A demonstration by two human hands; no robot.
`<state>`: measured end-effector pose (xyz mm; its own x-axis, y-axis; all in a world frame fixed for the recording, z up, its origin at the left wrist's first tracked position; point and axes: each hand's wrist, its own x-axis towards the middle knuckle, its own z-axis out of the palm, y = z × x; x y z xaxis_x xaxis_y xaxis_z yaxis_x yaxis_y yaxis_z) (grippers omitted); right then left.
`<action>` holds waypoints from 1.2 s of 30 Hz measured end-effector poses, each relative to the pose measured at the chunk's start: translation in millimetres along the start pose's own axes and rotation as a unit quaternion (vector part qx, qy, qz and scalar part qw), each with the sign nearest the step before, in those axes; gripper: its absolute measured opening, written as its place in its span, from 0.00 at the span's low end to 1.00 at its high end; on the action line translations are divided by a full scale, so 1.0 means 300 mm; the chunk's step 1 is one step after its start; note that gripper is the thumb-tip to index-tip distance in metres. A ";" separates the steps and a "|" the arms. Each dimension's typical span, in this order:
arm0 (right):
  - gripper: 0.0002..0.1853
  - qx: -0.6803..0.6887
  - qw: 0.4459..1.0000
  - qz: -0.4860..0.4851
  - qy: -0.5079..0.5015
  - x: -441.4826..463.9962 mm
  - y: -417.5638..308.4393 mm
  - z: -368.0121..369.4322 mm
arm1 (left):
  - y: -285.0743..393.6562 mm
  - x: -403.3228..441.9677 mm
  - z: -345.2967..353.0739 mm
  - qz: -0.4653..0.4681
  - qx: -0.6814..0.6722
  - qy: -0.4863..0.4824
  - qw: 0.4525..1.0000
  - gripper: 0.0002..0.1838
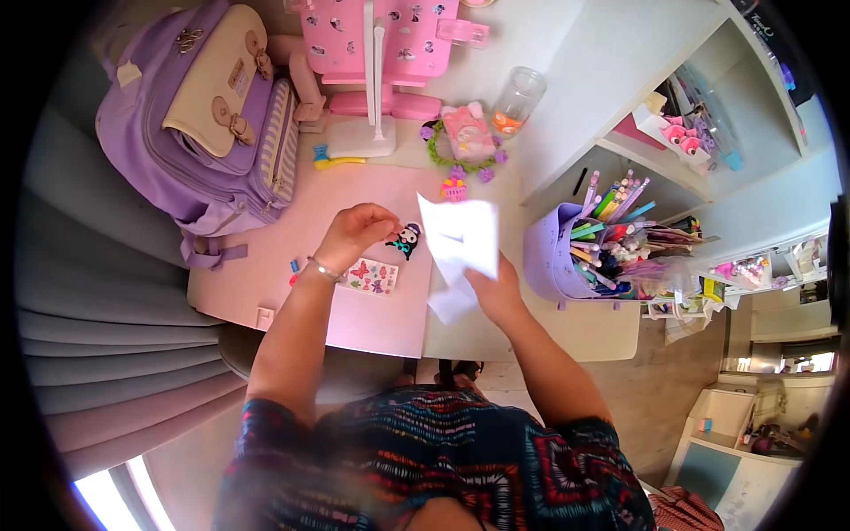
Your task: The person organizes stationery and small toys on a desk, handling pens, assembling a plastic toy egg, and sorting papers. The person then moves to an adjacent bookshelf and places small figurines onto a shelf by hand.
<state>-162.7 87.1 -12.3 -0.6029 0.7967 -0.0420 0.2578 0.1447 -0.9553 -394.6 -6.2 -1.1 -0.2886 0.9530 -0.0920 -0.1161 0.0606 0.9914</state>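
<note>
My left hand [359, 232] is over the pink desk mat, thumb and fingers pinched together at the edge of a small flat cartoon figure [406, 241]. The figure has a black hood, a white face and teal parts; whether it is a sticker or a charm I cannot tell. In my right hand [499, 292] are white sheets of paper [460, 237], raised above the desk, with one piece [453, 303] hanging lower. Below my left hand, a white card with butterfly pictures [371, 276] lies on the mat.
A purple backpack [199, 115] stands at the left. Behind the mat [381, 326] are a pink bookstand [390, 44], a white lamp base [350, 142], a yellow-handled brush [341, 163], a green garland [440, 152] and a glass jar [521, 93]. A purple pen bin [553, 252] is at right.
</note>
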 end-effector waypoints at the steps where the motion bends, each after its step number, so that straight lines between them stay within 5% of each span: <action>1: 0.19 -0.070 0.997 -0.020 0.006 -0.044 0.049 -0.048 | -0.053 0.043 0.006 -0.007 0.016 0.024 1.000 0.08; 4: 0.16 -0.171 0.984 -0.006 0.044 -0.156 0.077 -0.166 | -0.087 0.144 0.115 0.063 0.228 0.078 0.969 0.10; 5: 0.16 -0.213 0.976 -0.006 0.047 -0.179 0.104 -0.201 | -0.076 0.174 0.145 0.019 0.295 0.055 0.954 0.16; 8: 0.17 -0.266 0.961 -0.009 0.072 -0.216 0.165 -0.245 | -0.137 0.259 0.242 0.139 0.485 0.077 0.860 0.22; 9: 0.17 -0.271 0.959 -0.010 0.082 -0.219 0.183 -0.250 | -0.138 0.273 0.272 0.114 0.530 0.066 0.838 0.28; 15: 0.17 -0.319 0.943 -0.023 0.097 -0.206 0.228 -0.202 | -0.226 0.402 0.323 0.036 0.659 0.084 0.746 0.23; 18: 0.16 -0.337 0.934 -0.061 0.098 -0.209 0.256 -0.200 | -0.258 0.424 0.281 0.080 0.618 0.127 0.771 0.17; 19: 0.16 -0.343 0.931 -0.070 0.100 -0.207 0.260 -0.200 | -0.249 0.421 0.267 0.073 0.554 0.141 0.817 0.16; 21: 0.16 -0.329 0.934 -0.083 0.110 -0.207 0.256 -0.200 | -0.215 0.411 0.243 0.059 0.413 0.170 0.893 0.13; 23: 0.15 -0.323 0.936 -0.088 0.114 -0.206 0.250 -0.199 | -0.169 0.394 0.233 -0.050 0.113 0.155 0.980 0.10; 24: 0.15 -0.323 0.936 -0.086 0.113 -0.206 0.246 -0.199 | -0.149 0.381 0.228 -0.102 -0.045 0.141 0.984 0.09; 27: 0.14 -0.329 0.934 -0.084 0.111 -0.206 0.243 -0.201 | -0.110 0.334 0.229 -0.119 -0.172 0.108 0.972 0.08; 36: 0.13 -0.335 0.930 -0.084 0.122 -0.206 0.254 -0.196 | -0.060 0.255 0.257 -0.132 -0.250 0.090 0.955 0.08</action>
<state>-61.4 83.5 -65.2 -0.5092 0.8273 0.2373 0.6376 0.5478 -0.5416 -341.4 88.4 -18.9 -0.3410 0.8545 -0.3919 -0.6330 0.0995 0.7677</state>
